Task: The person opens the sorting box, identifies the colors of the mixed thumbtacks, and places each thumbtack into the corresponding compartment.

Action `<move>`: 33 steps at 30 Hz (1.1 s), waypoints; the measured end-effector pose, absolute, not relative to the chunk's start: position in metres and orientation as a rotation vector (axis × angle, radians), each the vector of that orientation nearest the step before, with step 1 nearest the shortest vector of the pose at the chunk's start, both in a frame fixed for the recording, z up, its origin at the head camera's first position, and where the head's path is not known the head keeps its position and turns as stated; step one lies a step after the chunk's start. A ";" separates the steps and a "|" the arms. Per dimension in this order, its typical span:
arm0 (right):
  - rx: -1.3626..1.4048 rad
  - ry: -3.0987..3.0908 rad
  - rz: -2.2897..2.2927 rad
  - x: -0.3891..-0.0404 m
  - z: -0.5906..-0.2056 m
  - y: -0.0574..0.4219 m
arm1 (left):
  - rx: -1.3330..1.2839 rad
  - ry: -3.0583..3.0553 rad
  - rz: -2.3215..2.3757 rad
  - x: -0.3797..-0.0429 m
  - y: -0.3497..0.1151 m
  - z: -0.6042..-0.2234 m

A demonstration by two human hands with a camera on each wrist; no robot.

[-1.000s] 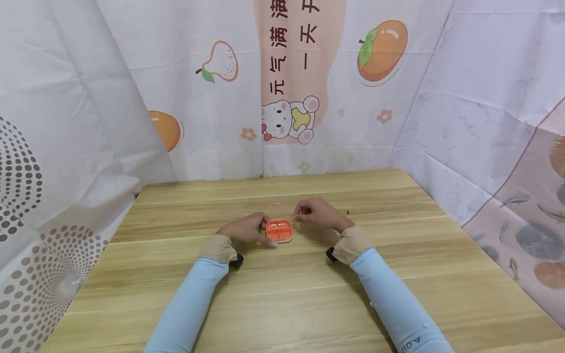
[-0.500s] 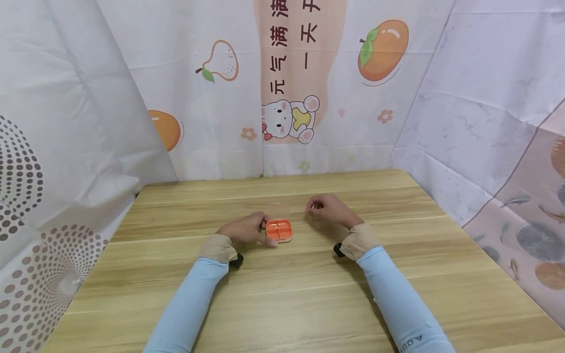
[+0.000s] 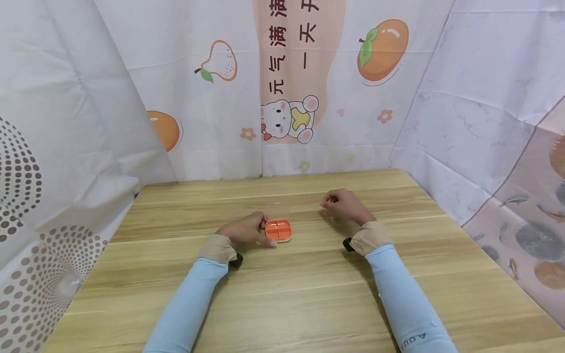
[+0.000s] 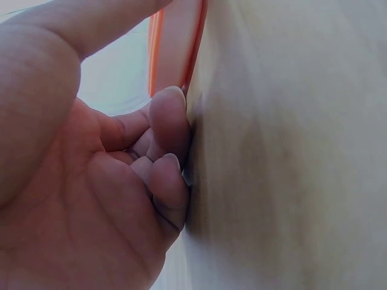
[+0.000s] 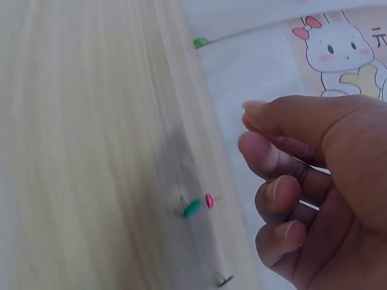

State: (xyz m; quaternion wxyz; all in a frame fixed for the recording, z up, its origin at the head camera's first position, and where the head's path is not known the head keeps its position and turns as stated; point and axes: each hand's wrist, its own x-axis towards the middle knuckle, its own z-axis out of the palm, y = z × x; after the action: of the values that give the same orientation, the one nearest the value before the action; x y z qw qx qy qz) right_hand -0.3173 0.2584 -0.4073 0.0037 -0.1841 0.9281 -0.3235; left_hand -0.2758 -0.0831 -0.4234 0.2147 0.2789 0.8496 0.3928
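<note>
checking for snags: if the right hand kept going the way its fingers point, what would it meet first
Probably the small green piece and pink piece on the wooden table: the wrist view shows them just past the right hand and its curled fingertips. Depth is unclear, so it might pass above them.

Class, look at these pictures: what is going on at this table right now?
A person sits at a wooden table. Their left hand holds a small orange compartment box, its clear lid open, steady on the tabletop. Their right hand hovers off to the right with fingers loosely curled, holding nothing visible. The right wrist view shows small green and pink pieces lying on the wood near it.
</note>
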 end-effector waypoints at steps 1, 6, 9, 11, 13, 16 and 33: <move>-0.568 2.909 -1.012 -0.318 -0.408 0.261 | 0.776 2.354 1.093 -0.276 -0.083 -0.423; -0.524 2.911 -1.012 -0.319 -0.411 0.272 | 0.780 2.360 1.083 -0.276 -0.083 -0.423; -0.509 2.913 -1.009 -0.320 -0.410 0.278 | 0.787 2.365 1.076 -0.276 -0.083 -0.424; -0.499 2.913 -1.010 -0.319 -0.409 0.282 | 0.793 2.365 1.075 -0.276 -0.083 -0.424; -0.471 2.909 -1.015 -0.319 -0.409 0.287 | 0.799 2.363 1.077 -0.277 -0.083 -0.424; -0.436 2.906 -1.011 -0.319 -0.408 0.294 | 0.799 2.361 1.084 -0.277 -0.083 -0.424; -0.219 2.905 -0.922 -0.314 -0.409 0.316 | 0.819 2.367 1.082 -0.277 -0.083 -0.425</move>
State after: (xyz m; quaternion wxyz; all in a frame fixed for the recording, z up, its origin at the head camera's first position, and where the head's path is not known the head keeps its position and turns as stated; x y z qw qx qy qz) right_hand -0.3136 0.3156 -0.4085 0.0430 -0.0716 0.9498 -0.3016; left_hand -0.2768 -0.0833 -0.4248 0.2052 0.2938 0.8490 0.3882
